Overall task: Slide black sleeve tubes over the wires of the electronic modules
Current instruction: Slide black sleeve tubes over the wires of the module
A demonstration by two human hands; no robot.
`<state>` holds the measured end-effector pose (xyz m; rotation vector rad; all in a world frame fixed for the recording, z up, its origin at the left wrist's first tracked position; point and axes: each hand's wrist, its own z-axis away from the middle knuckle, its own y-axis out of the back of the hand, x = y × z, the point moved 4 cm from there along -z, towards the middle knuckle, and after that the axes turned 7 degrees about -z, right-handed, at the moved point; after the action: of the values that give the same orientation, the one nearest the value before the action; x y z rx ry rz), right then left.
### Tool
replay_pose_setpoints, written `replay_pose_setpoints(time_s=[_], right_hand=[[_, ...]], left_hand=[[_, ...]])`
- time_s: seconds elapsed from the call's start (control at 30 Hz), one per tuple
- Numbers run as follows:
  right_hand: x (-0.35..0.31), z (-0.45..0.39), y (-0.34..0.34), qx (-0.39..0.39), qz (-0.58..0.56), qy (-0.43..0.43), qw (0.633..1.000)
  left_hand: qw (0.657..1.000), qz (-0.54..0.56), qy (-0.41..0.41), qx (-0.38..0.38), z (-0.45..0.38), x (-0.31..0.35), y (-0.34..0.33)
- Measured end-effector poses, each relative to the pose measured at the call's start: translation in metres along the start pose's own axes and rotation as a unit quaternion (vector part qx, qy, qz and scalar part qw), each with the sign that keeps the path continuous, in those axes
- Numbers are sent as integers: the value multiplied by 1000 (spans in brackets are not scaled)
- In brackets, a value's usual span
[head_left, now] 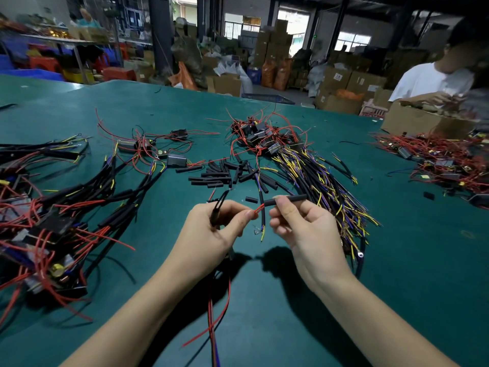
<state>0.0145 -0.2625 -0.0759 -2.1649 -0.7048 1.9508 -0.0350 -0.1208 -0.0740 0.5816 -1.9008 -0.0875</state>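
A: Start at the far left — what lies out beyond the left hand?

B: A heap of sleeved modules, black tubes on, red leads spilling out. The left hand itself pinches a pair of red wires between thumb and forefinger, the tips poking out toward the other hand. More wire trails from under that palm down toward the body.

A: And between the hands?

B: A black cable hangs there, its bare coloured ends just below the gap. Up past the knuckles sits the pile of loose black sleeve tubes, and beyond it the unsleeved modules.

A: The right hand?

B: It pinches one black sleeve tube, held roughly level, its open end facing the red tips — just beside them, and I can't tell whether they've entered.

A: So which step?

B: Threading, I'd judge. The next move calls for keeping both tips together and lined up with the bore, then pushing the tube leftward along the wires.
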Motion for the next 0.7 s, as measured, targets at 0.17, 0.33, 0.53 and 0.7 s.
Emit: replay_pose_setpoints(time_s=[0.17,0.33,0.53,0.7], right_hand=[[-14,-7,3,-36,179,33,983],[-13,-9,3,-54,272,52,959],[-22,-12,4,-62,363,101,924],[-6,-6,3,-57,76,-53,994]], left_hand=[[999,-44,-9,14,-1,2,1],[996,-85,-15,13,-1,1,0],[992,-128,-15,7,-2,-1,0],[997,-73,9,15,-3,-2,1]])
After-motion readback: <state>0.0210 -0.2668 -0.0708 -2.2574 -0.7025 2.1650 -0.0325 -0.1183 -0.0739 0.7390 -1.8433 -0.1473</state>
